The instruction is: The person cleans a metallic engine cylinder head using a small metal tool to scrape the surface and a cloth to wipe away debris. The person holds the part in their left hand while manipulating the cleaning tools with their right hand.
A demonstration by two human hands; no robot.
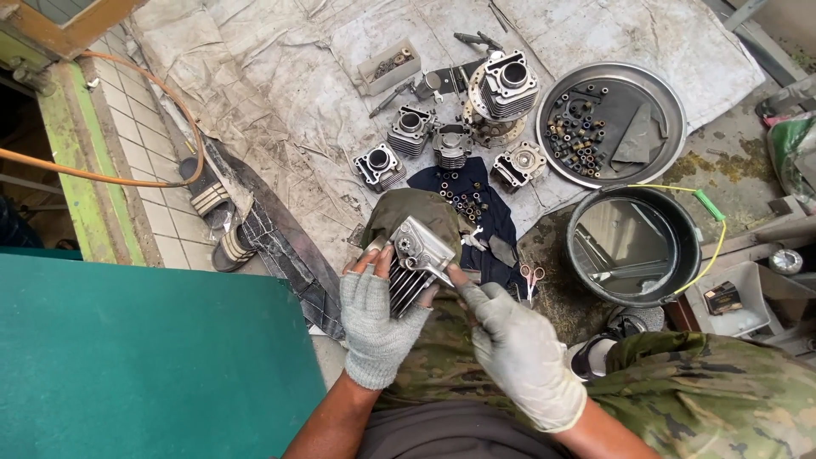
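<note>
Here the finned metal engine part sits between both gloved hands, held up over the person's lap and in front of an olive cloth. The left hand, in a fingerless knitted grey glove, is curled around the part's left side, bare fingertips pressed on its upper face, so the hand is closed on it. The right hand, in a pale full glove, reaches in from the right with fingers pinched nearly together; its tips meet a thin shiny piece at the part's right edge, though whether that piece is a tool or belongs to the part cannot be told.

Beyond the hands, on a grey tarp, several engine cylinders stand grouped near a dark blue cloth strewn with small rings. A round metal tray of small parts lies to the right, a black bucket with a yellow handle just below it. Small scissors lie beside the right hand.
</note>
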